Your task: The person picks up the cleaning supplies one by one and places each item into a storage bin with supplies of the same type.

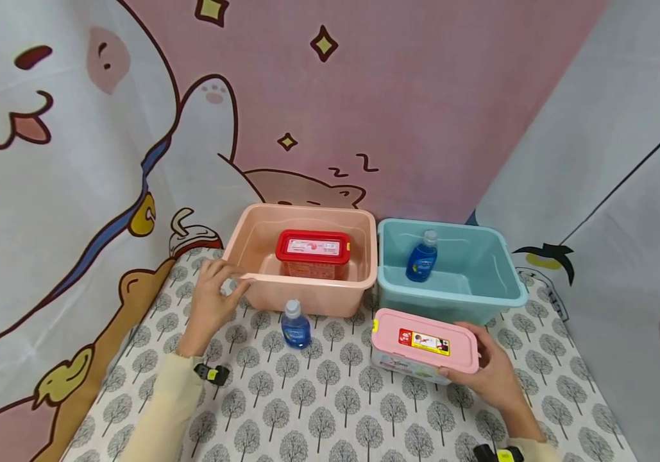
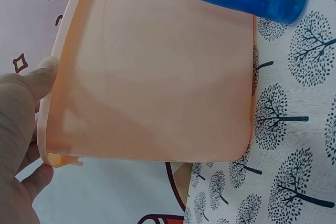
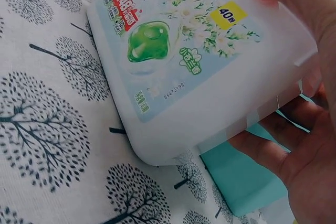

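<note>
My left hand (image 1: pixel 212 301) is at the front left corner of a peach plastic basin (image 1: pixel 306 298), thumb and fingers gripping its rim, as the left wrist view also shows. Inside that basin sits a tub with a red lid (image 1: pixel 313 247). My right hand (image 1: pixel 488 366) holds the right end of a laundry pod box (image 3: pixel 173 124), thumb and fingers on opposite sides. The box has a pink lid (image 1: pixel 424 340), and its label shows a green pod and white flowers. In front of the peach basin stands a blue liquid bottle (image 1: pixel 296 326).
A light-blue basin (image 1: pixel 451 297) stands right of the peach one, directly behind the pod box. Another blue bottle (image 1: pixel 422 258) leans inside it. A tree-patterned cloth (image 1: pixel 330 398) covers the table, and a cartoon-printed curtain (image 1: pixel 410 96) hangs close behind the basins.
</note>
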`<move>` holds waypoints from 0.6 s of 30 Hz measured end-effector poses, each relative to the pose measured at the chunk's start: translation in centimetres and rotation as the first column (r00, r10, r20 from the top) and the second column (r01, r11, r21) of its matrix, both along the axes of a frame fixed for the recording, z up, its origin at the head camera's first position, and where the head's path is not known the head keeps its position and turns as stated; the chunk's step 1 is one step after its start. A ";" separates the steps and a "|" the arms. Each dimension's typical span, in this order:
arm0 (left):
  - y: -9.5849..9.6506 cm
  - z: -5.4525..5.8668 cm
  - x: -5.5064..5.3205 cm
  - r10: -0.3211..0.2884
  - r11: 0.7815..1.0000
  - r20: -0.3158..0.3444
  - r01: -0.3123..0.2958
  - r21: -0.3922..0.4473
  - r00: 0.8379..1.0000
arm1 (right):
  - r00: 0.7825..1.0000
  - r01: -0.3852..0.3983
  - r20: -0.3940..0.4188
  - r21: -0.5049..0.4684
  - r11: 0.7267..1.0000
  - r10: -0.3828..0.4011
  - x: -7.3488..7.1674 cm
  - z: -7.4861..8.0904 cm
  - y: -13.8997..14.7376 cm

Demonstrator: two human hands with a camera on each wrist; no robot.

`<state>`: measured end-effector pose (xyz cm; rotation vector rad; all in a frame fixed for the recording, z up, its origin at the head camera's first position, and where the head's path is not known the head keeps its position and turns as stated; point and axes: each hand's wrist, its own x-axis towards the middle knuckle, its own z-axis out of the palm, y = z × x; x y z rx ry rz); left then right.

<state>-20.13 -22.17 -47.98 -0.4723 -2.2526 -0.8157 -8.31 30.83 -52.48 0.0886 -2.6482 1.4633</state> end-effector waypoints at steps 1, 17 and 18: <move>0.0 0.0 0.0 0.003 1.000 0.003 -0.003 0.000 1.000 | 1.000 -0.003 0.000 -0.005 1.000 0.003 0.0 0.0 -0.1; 0.0 0.1 0.0 0.004 1.000 0.025 -0.005 0.010 1.000 | 0.995 -0.066 -0.077 -0.075 0.995 0.060 0.1 1.0 -1.7; 0.0 0.1 0.0 0.004 1.000 0.023 -0.004 0.009 1.000 | 0.994 -0.075 -0.084 -0.088 0.993 0.067 0.1 1.2 -1.8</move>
